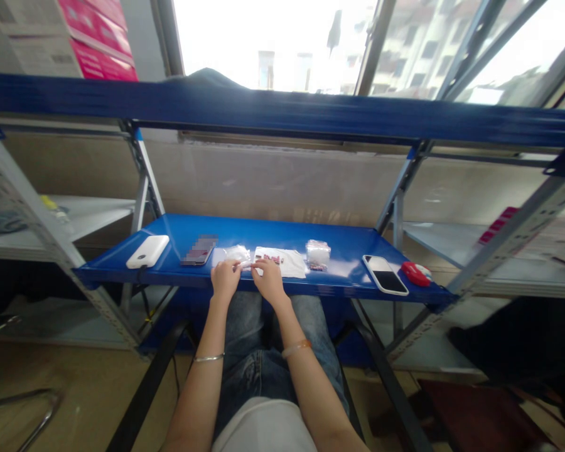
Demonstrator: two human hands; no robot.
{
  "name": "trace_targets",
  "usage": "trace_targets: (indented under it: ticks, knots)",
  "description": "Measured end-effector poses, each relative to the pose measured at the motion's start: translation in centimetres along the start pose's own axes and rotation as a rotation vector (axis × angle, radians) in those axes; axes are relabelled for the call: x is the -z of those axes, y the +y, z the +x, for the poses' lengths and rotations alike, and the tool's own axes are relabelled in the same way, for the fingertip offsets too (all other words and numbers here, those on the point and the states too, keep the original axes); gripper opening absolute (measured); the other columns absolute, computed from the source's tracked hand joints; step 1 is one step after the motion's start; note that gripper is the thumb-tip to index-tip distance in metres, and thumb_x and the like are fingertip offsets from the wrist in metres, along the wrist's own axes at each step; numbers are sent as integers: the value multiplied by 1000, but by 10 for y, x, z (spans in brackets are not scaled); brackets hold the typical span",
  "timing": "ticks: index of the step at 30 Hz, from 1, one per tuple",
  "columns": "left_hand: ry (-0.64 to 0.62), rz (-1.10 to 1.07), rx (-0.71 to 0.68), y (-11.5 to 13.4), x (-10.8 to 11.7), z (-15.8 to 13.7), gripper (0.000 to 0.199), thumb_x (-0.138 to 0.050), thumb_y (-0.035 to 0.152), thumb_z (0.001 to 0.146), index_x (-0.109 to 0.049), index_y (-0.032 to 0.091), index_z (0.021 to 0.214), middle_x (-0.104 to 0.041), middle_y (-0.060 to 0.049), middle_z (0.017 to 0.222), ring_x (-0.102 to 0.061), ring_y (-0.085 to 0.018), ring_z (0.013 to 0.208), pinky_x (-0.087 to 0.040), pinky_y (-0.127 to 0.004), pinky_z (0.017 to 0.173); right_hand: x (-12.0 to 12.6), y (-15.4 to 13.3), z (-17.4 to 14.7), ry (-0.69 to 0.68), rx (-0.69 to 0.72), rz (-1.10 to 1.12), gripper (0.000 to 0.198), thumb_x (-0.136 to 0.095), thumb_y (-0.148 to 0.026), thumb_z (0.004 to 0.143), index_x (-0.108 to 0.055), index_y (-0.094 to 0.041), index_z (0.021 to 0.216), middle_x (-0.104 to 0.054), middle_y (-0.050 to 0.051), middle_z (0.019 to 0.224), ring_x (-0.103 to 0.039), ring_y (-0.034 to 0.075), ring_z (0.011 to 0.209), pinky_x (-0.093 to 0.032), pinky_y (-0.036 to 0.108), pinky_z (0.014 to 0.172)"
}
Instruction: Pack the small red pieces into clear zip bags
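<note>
1. White shirt fabric (268, 427) lay nearest the lens at 6 o'clock, with blue jeans (308, 317) just beyond, between the dark armrests (395, 389) of a chair.
2. Bare forearms reached toward 12 o'clock, a silver bangle (209, 358) on the left and an orange-and-pale bangle (297, 348) on the right.
3. Close together at the near edge of a glossy blue tabletop (341, 233), the left hand (226, 278) and right hand (269, 281) pinched a small pale item (245, 264) between them, too small to identify.
4. Just past the left fingers, at 11 o'clock from the hands, sat a clear plastic bag (238, 252); at 2 o'clock a white sheet (294, 266) bore small dark-and-red pieces (273, 258), with a stack of clear packets (318, 253) beyond.
5. Toward 10 o'clock lay a pixelated dark slab (200, 251) and a white device (148, 251); at 3 o'clock, a white-edged phone (386, 275) beside a red object (417, 274).
6. Overhead at 12 o'clock, a blue shelf beam (282, 119) crossed before a bright window (273, 31), with pink-and-white boxes (103, 58) at 11 o'clock.
7. Grey side shelves (98, 220) flanked the table above a tan floor (89, 402).
</note>
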State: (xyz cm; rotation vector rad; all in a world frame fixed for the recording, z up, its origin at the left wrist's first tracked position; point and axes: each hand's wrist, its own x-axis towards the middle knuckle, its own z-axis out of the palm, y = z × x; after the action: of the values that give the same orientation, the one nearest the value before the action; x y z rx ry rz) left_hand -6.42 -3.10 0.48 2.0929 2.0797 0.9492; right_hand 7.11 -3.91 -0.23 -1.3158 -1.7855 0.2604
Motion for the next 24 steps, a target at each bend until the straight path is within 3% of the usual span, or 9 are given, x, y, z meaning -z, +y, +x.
trace_targets:
  ticks: [10, 15, 19, 24]
  knots:
    - [86, -41, -17, -3, 3, 2, 27, -48, 27, 83, -71, 18, 93, -72, -10, 92, -64, -25, 91, -41, -34, 85, -3, 4, 4, 12, 51, 132, 15, -57, -18, 80, -71, -20, 84, -70, 7, 94, -60, 21, 94, -42, 37, 92]
    - [351, -242, -31, 1, 5, 3, 26, -49, 28, 83, -70, 15, 91, -72, -10, 91, -65, -24, 87, -44, -34, 82, 3, -4, 4, -8, -27, 352, 17, -56, -28, 82, -70, -18, 84, -70, 7, 91, -62, 21, 90, -45, 36, 84]
    - [475, -445, -185, 23, 12, -2, 23, -51, 32, 84, -69, 17, 87, -71, -7, 87, -64, -20, 84, -46, -32, 81, 18, -17, 6, -55, -158, 653, 31, -52, -45, 82, -67, -18, 85, -69, 6, 86, -64, 19, 79, -47, 28, 64]
    - [392, -572, -361, 56, 20, -14, 19, -53, 31, 84, -67, 19, 85, -71, -6, 87, -64, -18, 83, -46, -30, 79, 38, -22, 9, -15, -203, 820, 35, -51, -53, 79, -59, -19, 82, -63, 3, 78, -63, 15, 68, -43, 20, 49]
